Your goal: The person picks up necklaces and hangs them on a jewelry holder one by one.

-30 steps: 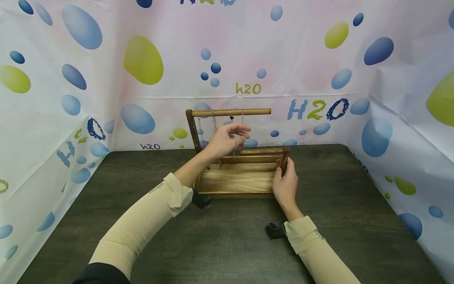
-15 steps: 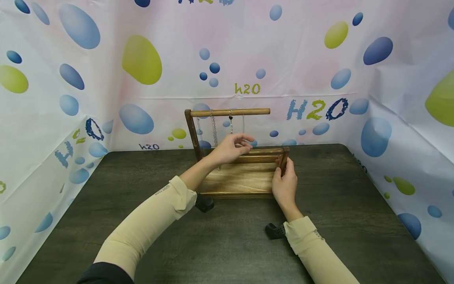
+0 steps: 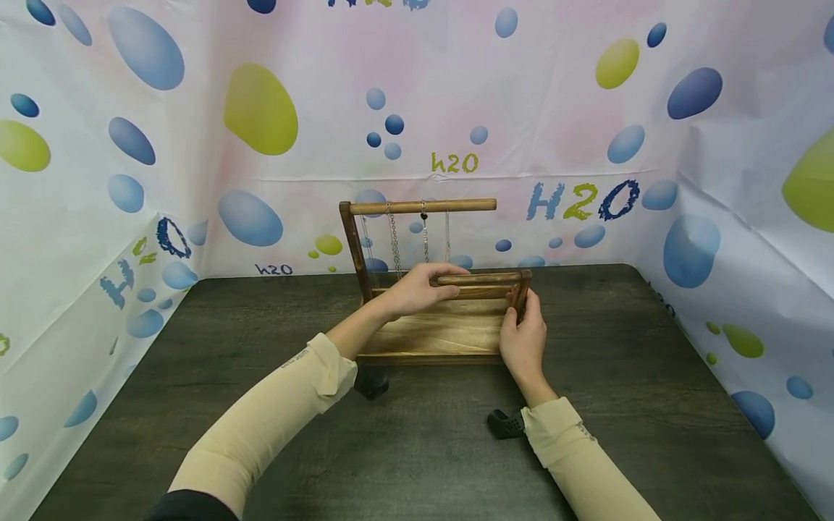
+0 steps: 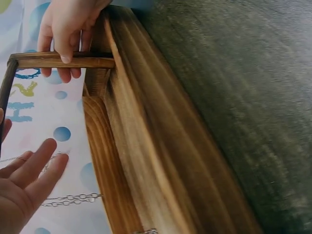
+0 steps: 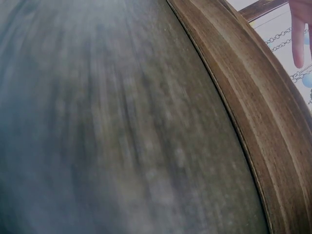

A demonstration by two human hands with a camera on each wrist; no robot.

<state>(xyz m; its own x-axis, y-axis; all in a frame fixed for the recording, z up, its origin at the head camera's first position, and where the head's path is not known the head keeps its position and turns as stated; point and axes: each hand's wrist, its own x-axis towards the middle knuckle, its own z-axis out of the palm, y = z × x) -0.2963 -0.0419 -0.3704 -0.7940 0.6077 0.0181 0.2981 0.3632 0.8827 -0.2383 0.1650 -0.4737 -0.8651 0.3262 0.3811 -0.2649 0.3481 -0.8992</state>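
Note:
A wooden jewelry stand (image 3: 449, 329) with a tray base stands on the table. Several thin chains (image 3: 394, 242) hang from its upper bar (image 3: 469, 205); one carries a dark bead near the top. My left hand (image 3: 417, 289) is at the free end of the lower bar (image 3: 485, 279), thumb in front and index finger behind, pinching it. Its other fingers stay extended in the left wrist view, close to the chains (image 4: 73, 199). My right hand (image 3: 524, 344) grips the lower bar's right upright, thumb on the near side and fingers behind, partly hidden by the wood.
The dark wood-grain table (image 3: 430, 449) spreads around the stand. Behind it and at both sides hangs a white backdrop (image 3: 547, 87) with blue and green spots. Black wrist cameras (image 3: 505, 424) sit at both cuffs.
My left hand has come down from beside the hanging chains to the lower bar's free end, and its thumb and index finger have closed there. My right hand keeps its grip on the upright.

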